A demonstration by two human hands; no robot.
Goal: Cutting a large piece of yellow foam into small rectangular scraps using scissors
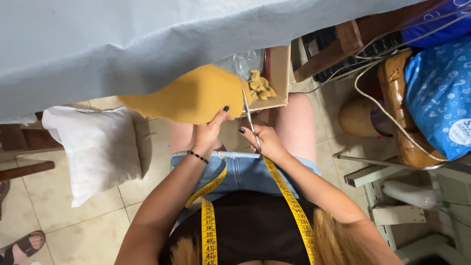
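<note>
Mustard-yellow fabric (194, 95) stretched taut above the lap, pinched at its near edge by the left hand (210, 131), with scissors (248, 114) gripped shut-fisted in the right hand (265, 141) just right of it, blades meeting the fabric's right edge beside a cardboard box (280, 73) of scraps.

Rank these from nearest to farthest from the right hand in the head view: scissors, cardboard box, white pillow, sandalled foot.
1. Scissors: held in the right hand, blades pointing up along the mustard fabric.
2. Cardboard box: just above, on the lap, holding scraps.
3. White pillow: well to the left, on the floor.
4. Sandalled foot: bottom left corner, farthest.
</note>
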